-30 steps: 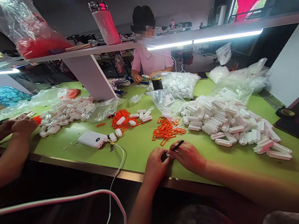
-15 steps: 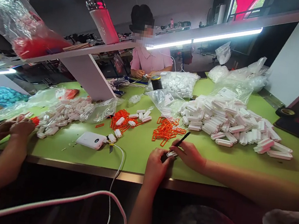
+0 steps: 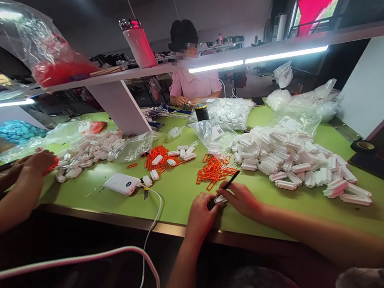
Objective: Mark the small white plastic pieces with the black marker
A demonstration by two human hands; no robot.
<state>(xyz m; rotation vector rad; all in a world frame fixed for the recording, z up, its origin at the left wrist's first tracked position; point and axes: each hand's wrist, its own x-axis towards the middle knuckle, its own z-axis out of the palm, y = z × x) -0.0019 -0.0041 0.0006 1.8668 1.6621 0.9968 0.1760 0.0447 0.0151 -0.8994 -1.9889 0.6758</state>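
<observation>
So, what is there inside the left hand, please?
The left hand holds a white piece, partly visible; something dark shows beside it. The hand covers the rest, so their full shapes cannot be seen.

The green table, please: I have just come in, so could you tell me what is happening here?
The person's left hand holds a small white piece, and the right hand, gripping a thin black stick, is close against it. Just beyond the hands lies an orange pile of frames, with a large heap of white pieces to its right. Two co-workers' hands are also busy: one pair at the left, another across the table.
</observation>
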